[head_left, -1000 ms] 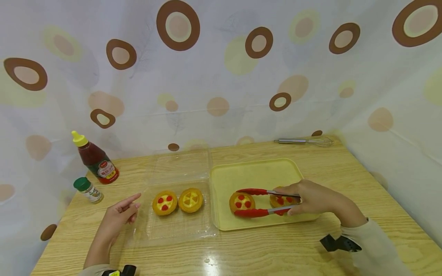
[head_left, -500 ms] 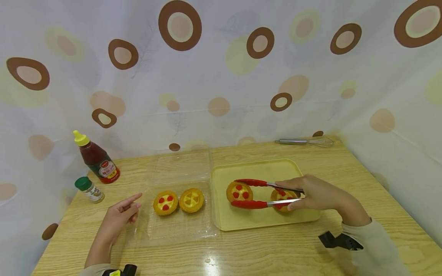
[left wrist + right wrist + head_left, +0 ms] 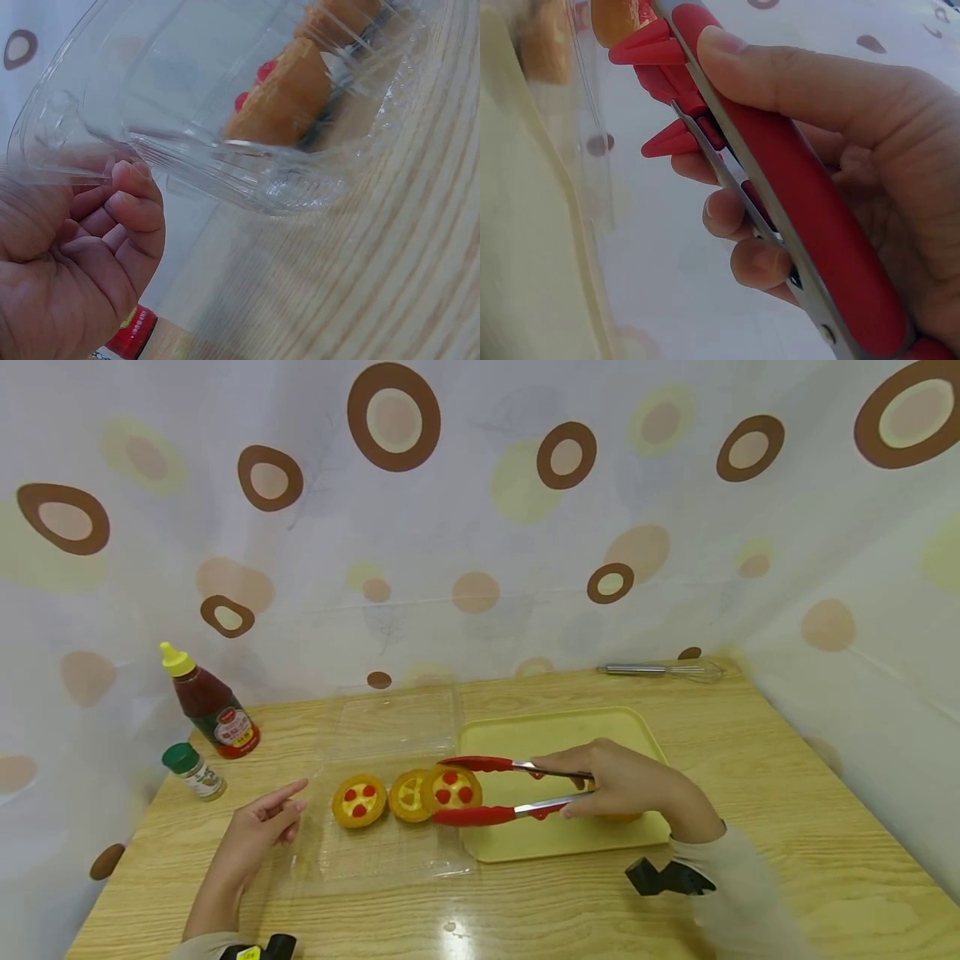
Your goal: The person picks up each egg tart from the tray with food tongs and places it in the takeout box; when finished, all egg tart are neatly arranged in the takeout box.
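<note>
My right hand (image 3: 626, 789) grips red-and-silver tongs (image 3: 795, 202), thumb on one arm and fingers on the other. Between the red tong tips is an egg tart (image 3: 452, 788) with red pieces on top, held over the right side of an opened clear plastic clamshell box (image 3: 390, 856). Inside the box sit a red-topped tart (image 3: 358, 802) and a tart with yellow pieces (image 3: 407, 797), which the held tart partly covers. My left hand (image 3: 255, 835) pinches the box's left edge with curled fingers, seen in the left wrist view. Another tart (image 3: 621, 817) is mostly hidden under my right hand.
A yellow tray (image 3: 555, 847) lies right of the box. A ketchup bottle (image 3: 213, 710) and a green-capped seasoning jar (image 3: 195, 772) stand at the left. A whisk (image 3: 660, 671) lies at the back right, by the patterned cloth backdrop.
My right hand has closed the tongs on the tart, lifted it off the yellow tray and carried it left over the clear box. My left hand has stayed in place.
</note>
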Demonstrator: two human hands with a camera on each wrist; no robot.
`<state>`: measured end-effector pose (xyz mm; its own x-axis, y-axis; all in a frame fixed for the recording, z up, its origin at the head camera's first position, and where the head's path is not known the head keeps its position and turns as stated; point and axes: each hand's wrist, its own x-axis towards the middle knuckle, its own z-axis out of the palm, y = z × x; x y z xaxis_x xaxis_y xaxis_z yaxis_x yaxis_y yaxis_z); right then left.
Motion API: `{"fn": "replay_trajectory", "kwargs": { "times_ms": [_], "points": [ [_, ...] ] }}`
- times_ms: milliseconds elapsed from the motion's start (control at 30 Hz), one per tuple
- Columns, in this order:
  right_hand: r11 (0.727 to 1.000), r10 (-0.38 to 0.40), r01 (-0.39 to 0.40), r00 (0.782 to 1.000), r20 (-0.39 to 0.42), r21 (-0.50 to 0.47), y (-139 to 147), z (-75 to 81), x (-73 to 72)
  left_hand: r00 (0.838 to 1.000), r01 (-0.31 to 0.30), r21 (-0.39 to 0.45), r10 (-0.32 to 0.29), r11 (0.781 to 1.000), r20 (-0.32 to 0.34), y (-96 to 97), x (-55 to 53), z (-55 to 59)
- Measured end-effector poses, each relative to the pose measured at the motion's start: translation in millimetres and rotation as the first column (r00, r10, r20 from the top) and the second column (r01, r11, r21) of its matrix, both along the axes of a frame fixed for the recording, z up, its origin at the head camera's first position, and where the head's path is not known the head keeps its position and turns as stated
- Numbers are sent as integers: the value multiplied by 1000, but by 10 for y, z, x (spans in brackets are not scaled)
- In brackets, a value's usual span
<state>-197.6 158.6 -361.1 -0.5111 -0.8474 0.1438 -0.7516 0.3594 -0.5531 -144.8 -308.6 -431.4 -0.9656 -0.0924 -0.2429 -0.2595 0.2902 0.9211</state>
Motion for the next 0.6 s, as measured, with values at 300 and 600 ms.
{"fn": "replay_trajectory", "kwargs": {
  "times_ms": [300,600],
  "points": [
    [996,83,-84,996,27,18,-436,-66,-13,1000,1,-3,-1,1000,-5,16,-4,-8],
    [988,128,-128,992,11,84,-796,-113,-68,1000,-1,-8,1,1000,-15,1,-1,-15]
  ]
}}
